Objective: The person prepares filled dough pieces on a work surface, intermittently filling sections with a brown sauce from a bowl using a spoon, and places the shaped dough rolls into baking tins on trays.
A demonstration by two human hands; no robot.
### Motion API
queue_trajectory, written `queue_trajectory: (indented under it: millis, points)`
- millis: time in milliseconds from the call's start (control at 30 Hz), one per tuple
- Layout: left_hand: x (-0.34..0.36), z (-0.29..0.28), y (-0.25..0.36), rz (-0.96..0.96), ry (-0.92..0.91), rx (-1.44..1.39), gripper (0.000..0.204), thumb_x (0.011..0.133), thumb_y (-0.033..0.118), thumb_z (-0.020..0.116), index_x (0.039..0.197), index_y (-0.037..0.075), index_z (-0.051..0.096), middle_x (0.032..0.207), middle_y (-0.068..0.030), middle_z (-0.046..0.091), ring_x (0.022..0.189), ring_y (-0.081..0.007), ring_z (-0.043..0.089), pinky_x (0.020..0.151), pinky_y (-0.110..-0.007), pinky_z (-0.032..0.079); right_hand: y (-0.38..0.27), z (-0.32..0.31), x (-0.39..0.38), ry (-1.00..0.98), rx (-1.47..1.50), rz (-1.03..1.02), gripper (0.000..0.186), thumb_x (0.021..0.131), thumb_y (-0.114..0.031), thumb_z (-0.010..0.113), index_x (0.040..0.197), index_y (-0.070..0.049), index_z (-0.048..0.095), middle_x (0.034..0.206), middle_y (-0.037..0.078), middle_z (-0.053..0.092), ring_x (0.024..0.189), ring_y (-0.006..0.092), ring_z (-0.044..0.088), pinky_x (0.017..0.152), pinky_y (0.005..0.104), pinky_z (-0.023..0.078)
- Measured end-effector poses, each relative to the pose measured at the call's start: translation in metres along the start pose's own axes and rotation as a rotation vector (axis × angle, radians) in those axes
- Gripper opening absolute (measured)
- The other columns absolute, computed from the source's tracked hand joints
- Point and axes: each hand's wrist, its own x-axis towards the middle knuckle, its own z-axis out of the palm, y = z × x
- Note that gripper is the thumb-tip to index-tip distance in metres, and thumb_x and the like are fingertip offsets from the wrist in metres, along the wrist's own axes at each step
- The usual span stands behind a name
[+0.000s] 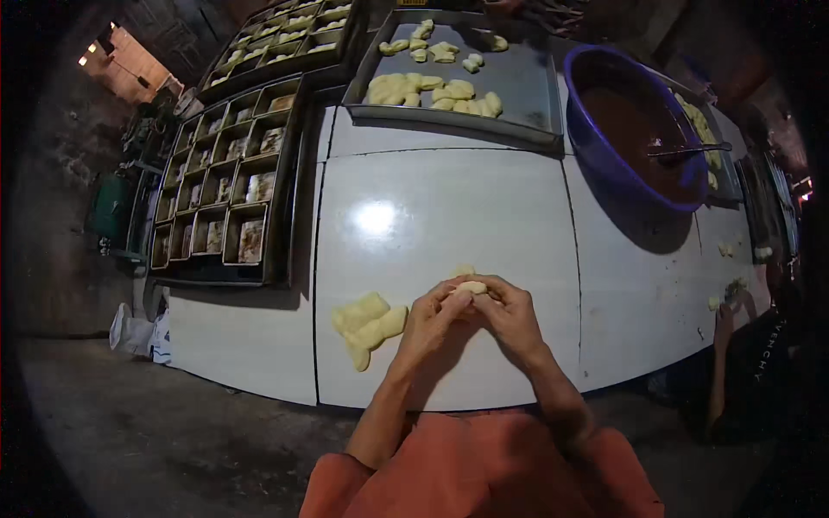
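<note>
Above the near part of the white tabletop, my left hand (430,316) and my right hand (508,312) come together around a small piece of pale dough (471,288). Both thumbs press on its near side, and the fingers curl around behind it. Another bit of dough (463,270) shows just beyond my fingertips; whether it joins the held piece I cannot tell. To the left of my left hand lie several dough pieces (369,326), pressed against one another on the table.
A metal tray (527,82) with dough pieces stands at the back. Left of it are sectioned baking tins (231,173), with filled tins (289,39) behind. On the right sits a purple basin (587,129) of brown liquid with a utensil (686,149). Another person's hand (734,311) is at the right edge.
</note>
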Motion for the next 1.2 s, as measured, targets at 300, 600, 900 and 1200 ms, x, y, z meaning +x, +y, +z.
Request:
queue_trajectory:
  millis: [300, 600, 900, 1200]
  points:
    - [-0.007, -0.055, 0.03, 0.164, 0.055, 0.25, 0.027, 0.088, 0.016, 0.073, 0.109, 0.0, 0.073, 0.091, -0.0063, 0.072, 0.085, -0.0141, 0.067, 0.073, -0.026, 0.053, -0.021, 0.06, 0.006, 0.084, 0.182, 0.093, 0.029, 0.092, -0.007, 0.062, 0.118, 0.004, 0.062, 0.11, 0.01, 0.067, 0.101, 0.0149, 0.063, 0.091, 0.0289, 0.051]
    - [-0.005, -0.067, 0.04, 0.095, -0.047, 0.184, 0.042, 0.087, 0.007, 0.071, 0.127, -0.003, 0.061, 0.093, -0.0116, 0.072, 0.082, -0.0129, 0.068, 0.068, -0.022, 0.054, -0.012, 0.049, 0.011, 0.03, 0.267, 0.182, 0.027, 0.095, -0.011, 0.063, 0.118, 0.003, 0.062, 0.101, 0.01, 0.068, 0.089, 0.0131, 0.066, 0.074, 0.025, 0.056]
    - [0.008, -0.021, 0.031, 0.631, 0.063, 0.341, 0.065, 0.102, 0.039, 0.049, 0.149, -0.002, 0.032, 0.147, -0.0203, 0.043, 0.132, -0.0326, 0.047, 0.11, -0.042, 0.037, -0.034, 0.043, 0.006, 0.249, 0.349, 0.102, 0.022, 0.09, -0.01, 0.069, 0.11, -0.004, 0.061, 0.1, 0.005, 0.064, 0.094, 0.0112, 0.063, 0.078, 0.0241, 0.054]
    - [0.036, 0.08, -0.036, 0.705, -0.109, -0.269, 0.067, 0.09, 0.021, 0.072, 0.142, -0.007, 0.041, 0.137, -0.0195, 0.056, 0.121, -0.023, 0.059, 0.096, -0.033, 0.051, -0.045, -0.005, -0.005, 0.141, 0.898, -0.009, 0.02, 0.096, -0.01, 0.059, 0.115, -0.003, 0.058, 0.103, 0.006, 0.063, 0.095, 0.0126, 0.061, 0.085, 0.0275, 0.052]
